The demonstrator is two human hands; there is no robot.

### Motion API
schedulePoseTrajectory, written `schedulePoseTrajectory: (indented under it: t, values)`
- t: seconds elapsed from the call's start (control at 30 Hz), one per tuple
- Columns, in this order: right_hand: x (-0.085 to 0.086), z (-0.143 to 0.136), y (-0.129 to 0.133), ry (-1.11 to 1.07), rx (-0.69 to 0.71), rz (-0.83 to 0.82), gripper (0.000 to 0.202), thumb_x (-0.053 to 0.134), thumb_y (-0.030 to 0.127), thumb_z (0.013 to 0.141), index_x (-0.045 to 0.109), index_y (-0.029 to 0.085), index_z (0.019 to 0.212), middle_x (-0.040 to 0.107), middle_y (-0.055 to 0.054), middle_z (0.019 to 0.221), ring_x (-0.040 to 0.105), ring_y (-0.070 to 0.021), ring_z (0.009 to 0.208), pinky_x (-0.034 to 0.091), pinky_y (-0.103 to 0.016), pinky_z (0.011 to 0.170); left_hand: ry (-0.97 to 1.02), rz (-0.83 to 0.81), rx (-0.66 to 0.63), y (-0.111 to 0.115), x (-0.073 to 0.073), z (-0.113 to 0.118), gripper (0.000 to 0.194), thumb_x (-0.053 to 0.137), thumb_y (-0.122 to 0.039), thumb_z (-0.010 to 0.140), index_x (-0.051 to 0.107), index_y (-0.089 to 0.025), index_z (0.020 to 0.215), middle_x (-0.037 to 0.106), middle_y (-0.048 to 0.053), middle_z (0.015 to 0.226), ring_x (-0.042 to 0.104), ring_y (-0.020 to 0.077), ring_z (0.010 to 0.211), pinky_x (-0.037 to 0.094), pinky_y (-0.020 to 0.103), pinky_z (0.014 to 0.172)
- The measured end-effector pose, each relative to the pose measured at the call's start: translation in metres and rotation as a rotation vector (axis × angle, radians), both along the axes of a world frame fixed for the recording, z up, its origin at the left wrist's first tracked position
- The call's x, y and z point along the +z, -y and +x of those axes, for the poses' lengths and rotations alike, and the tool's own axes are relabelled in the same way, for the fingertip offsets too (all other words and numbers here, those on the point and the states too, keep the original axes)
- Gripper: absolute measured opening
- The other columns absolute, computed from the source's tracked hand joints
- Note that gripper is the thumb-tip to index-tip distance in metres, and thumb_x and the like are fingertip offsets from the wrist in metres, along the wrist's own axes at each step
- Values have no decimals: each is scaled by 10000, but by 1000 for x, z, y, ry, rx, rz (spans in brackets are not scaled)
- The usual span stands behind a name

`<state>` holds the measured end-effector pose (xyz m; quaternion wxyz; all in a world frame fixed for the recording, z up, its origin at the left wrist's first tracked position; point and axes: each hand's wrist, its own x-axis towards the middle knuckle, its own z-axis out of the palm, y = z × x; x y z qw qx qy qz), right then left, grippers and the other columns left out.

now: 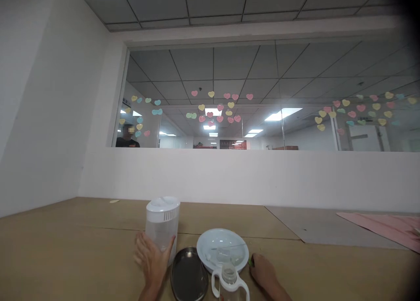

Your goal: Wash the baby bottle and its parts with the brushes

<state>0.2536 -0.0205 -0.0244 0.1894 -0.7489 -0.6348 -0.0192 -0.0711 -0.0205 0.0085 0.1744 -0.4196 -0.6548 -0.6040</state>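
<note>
My left hand (151,258) is open against the near side of a clear pitcher (161,233) with a white lid, fingers spread on its left and thumb on its right. My right hand (263,270) is closed just right of a white bowl (204,248); a bit of something green shows at its fingers, too small to name. Clear pieces lie in the bowl. In front of the bowl stands a clear bottle (229,273) with white handles and an open top. A dark metal oval tray (189,277) lies between the pitcher and the bottle.
Brown board covers the table (82,248). A grey sheet (315,226) and a pink cloth (387,226) lie at the right. A small pale piece (114,201) rests near the back left edge. Behind the wall's window (213,82) a person (127,138) is visible at left.
</note>
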Motion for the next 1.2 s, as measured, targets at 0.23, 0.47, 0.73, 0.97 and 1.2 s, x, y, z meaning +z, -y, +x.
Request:
schedulePoseTrajectory:
  t: [0.23, 0.47, 0.73, 0.97, 1.2]
  values:
    - [0, 7, 3, -89, -47, 29, 260, 299, 85, 789, 535, 115, 894, 608, -138, 918, 579, -216, 846, 376, -280, 654, -571, 98, -620, 9, 25, 43, 314, 392, -268, 806, 517, -188, 1083, 541, 94, 1099, 455, 218, 1084, 343, 401, 954]
    - [18, 9, 17, -155, -116, 56, 229, 321, 121, 787, 470, 102, 960, 607, -121, 846, 567, -208, 780, 321, -270, 598, -624, -396, -988, -6, 47, 80, 280, 382, -275, 815, 584, -167, 975, 608, 55, 1010, 517, 167, 979, 367, 333, 914]
    - [27, 11, 22, -208, -227, 145, 256, 290, 272, 834, 502, 132, 870, 596, -77, 759, 548, -183, 695, 260, -248, 539, -722, -677, -1013, -16, 53, 92, 318, 370, -273, 811, 598, -156, 1000, 615, 57, 1047, 524, 149, 991, 358, 254, 893]
    - [33, 6, 25, -214, -203, 208, 258, 319, 290, 832, 535, 153, 868, 602, -54, 738, 548, -157, 682, 243, -230, 528, -760, -824, -970, -32, 39, 114, 306, 402, -276, 756, 626, -139, 913, 650, 73, 907, 568, 151, 806, 414, 241, 710]
    - [39, 8, 24, -202, -229, 273, 254, 337, 299, 820, 554, 172, 852, 596, -44, 699, 527, -142, 629, 214, -225, 503, -857, -1105, -998, -46, 41, 115, 207, 527, -194, 573, 674, -135, 707, 666, 46, 716, 545, 133, 597, 388, 204, 520]
